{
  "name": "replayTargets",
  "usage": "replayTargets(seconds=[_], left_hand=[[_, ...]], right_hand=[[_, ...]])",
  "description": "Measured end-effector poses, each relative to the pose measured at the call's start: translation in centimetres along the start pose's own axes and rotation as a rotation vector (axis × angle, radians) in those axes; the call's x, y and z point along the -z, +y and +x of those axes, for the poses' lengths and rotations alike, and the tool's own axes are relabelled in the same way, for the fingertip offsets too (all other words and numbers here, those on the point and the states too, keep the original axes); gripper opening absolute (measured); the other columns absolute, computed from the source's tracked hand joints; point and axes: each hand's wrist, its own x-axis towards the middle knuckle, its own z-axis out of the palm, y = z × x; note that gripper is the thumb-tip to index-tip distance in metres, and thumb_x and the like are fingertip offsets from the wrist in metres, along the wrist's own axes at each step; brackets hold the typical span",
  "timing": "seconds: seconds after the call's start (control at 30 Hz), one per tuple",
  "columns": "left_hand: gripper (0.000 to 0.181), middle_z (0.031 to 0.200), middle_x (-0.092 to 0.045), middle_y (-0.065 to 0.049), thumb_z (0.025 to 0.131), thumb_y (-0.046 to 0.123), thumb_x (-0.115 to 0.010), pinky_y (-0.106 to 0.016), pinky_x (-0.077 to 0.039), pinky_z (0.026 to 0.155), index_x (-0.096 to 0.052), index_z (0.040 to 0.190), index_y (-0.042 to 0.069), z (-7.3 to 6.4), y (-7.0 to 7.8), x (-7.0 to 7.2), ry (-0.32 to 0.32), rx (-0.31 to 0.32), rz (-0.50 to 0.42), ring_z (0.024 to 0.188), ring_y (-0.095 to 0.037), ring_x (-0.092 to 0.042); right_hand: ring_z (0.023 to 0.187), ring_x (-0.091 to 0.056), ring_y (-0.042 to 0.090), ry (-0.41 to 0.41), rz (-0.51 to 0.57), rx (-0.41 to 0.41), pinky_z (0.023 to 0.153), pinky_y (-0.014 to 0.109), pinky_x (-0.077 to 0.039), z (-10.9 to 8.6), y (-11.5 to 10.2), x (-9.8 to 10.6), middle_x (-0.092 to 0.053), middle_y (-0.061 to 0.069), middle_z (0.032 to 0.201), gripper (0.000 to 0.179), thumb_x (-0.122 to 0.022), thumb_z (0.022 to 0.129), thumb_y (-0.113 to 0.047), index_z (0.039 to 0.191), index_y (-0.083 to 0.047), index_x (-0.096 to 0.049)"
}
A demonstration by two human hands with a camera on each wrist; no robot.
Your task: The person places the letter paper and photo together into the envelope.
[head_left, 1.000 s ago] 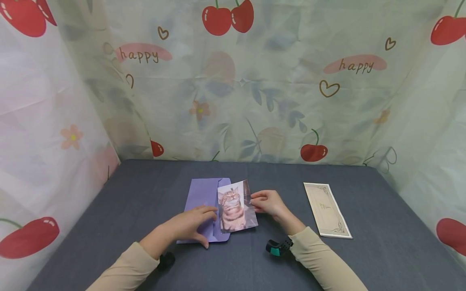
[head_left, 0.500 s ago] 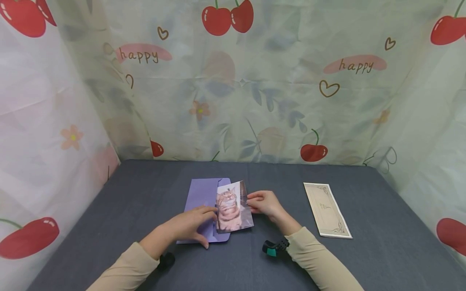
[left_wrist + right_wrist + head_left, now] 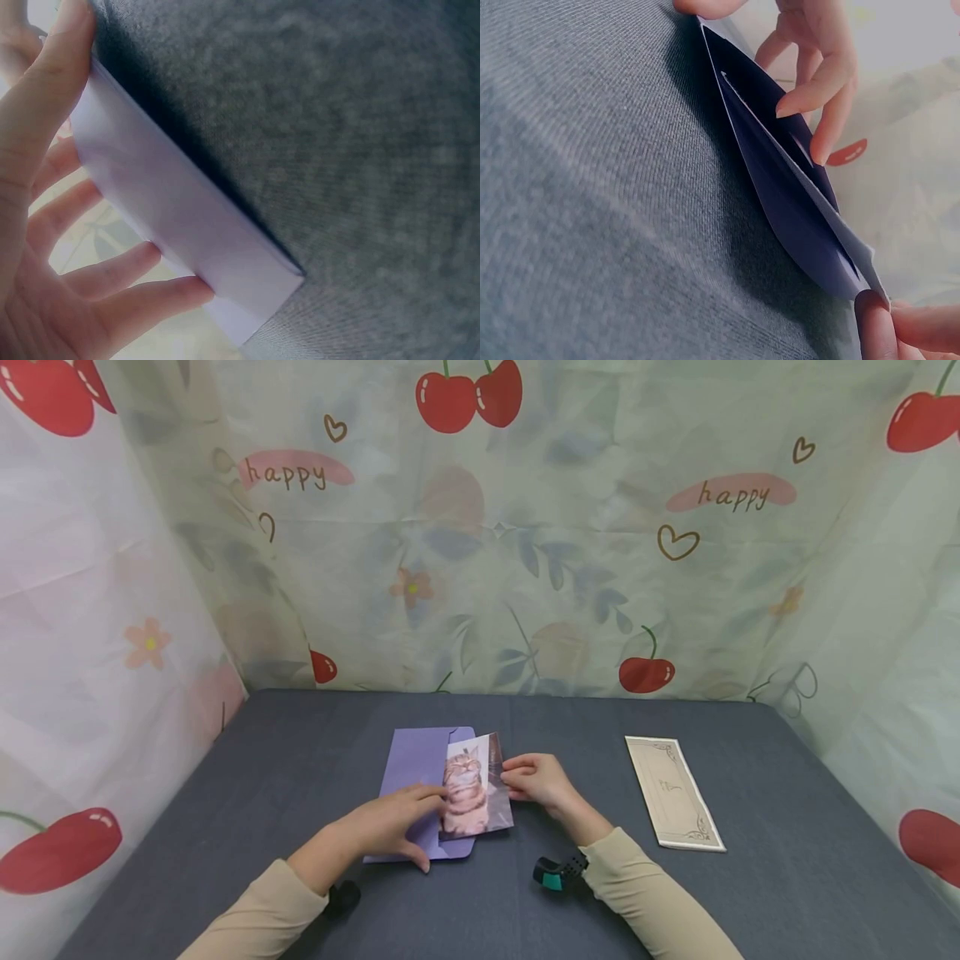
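The card (image 3: 474, 789) lies at 3 o'clock of the envelope (image 3: 416, 752), over its flap (image 3: 459, 850), and its 9 o'clock edge seems to be just inside the gaping mouth. The right hand (image 3: 538, 781) pinches the card by its 3 o'clock edge, while the left hand (image 3: 393, 818) holds the envelope, thumb at the 6 o'clock edge and bent fingers on the upper panel. The main danger, I think, is a corner: the card is turned slightly against the mouth, so one corner may catch on the lip and bend, if the right hand pushes too strongly. Because only one edge is pinched, the card could also buckle in its middle or turn in the fingers. If the left hand relaxes, the mouth may close, and the envelope may slide toward 9 o'clock under the push. If its fingers press too much, the panels may squeeze the card at the entrance. The left wrist view is blurred, so I cannot say how firm this hold is.
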Motion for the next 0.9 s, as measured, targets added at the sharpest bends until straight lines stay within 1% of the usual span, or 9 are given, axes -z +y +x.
replayTargets(seconds=[0.13, 0.23, 0.43, 0.6, 0.8, 0.9], left_hand=[[0.062, 0.135, -0.05, -0.012, 0.067, 0.044, -0.078, -0.043, -0.042, 0.102, -0.055, 0.113, 0.01, 0.0, 0.0, 0.0, -0.007, 0.01, -0.004, 0.123, -0.028, -0.048], [0.061, 0.133, -0.051, -0.013, 0.066, 0.044, -0.079, -0.043, -0.042, 0.101, -0.055, 0.111, 0.009, 0.0, -0.1, 0.0, -0.002, 0.003, 0.0, 0.122, -0.029, -0.049], [0.06, 0.136, -0.049, -0.012, 0.067, 0.044, -0.078, -0.042, -0.041, 0.102, -0.054, 0.111, 0.01, 0.1, 0.0, 0.0, -0.026, 0.03, -0.012, 0.125, -0.027, -0.047], [0.06, 0.136, -0.049, -0.012, 0.067, 0.045, -0.078, -0.042, -0.042, 0.101, -0.055, 0.11, 0.01, 0.1, 0.1, 0.1, -0.027, 0.027, -0.014, 0.124, -0.027, -0.047], [0.06, 0.136, -0.049, -0.012, 0.067, 0.044, -0.078, -0.043, -0.041, 0.102, -0.054, 0.11, 0.01, 0.1, 0.1, 0.3, -0.029, 0.028, -0.023, 0.125, -0.027, -0.047], [0.06, 0.136, -0.049, -0.012, 0.067, 0.044, -0.078, -0.043, -0.041, 0.101, -0.054, 0.11, 0.009, 0.1, 0.1, 0.2, -0.02, 0.017, -0.021, 0.124, -0.028, -0.047]], right_hand=[[0.061, -0.06, 0.006, 0.009, 0.0, -0.005, 0.061, 0.026, -0.057, 0.0, 0.0, -0.3, -0.07, 0.011, 0.082, 0.024, -0.064, 0.084, 0.001, 0.106, 0.01, -0.062], [0.061, -0.06, 0.006, 0.007, 0.005, -0.005, 0.061, 0.026, -0.057, 0.1, 0.0, -0.5, -0.07, 0.011, 0.083, 0.024, -0.064, 0.084, 0.001, 0.106, 0.01, -0.062], [0.06, -0.06, 0.007, 0.012, 0.007, -0.007, 0.06, 0.026, -0.057, 0.1, -0.1, -0.9, -0.07, 0.014, 0.085, 0.024, -0.064, 0.083, 0.001, 0.106, 0.01, -0.062], [0.059, -0.06, 0.007, 0.01, 0.016, -0.005, 0.06, 0.026, -0.057, 0.1, -0.1, -1.2, -0.069, 0.014, 0.084, 0.024, -0.064, 0.083, 0.002, 0.106, 0.01, -0.062], [0.058, -0.06, 0.006, 0.003, 0.032, 0.003, 0.059, 0.025, -0.056, 0.2, -0.1, -1.7, -0.068, 0.008, 0.078, 0.023, -0.064, 0.083, 0.002, 0.104, 0.01, -0.062], [0.057, -0.059, 0.006, 0.0, 0.048, 0.006, 0.058, 0.025, -0.056, 0.1, -0.2, -2.0, -0.068, 0.007, 0.076, 0.022, -0.064, 0.083, 0.003, 0.104, 0.01, -0.062]])
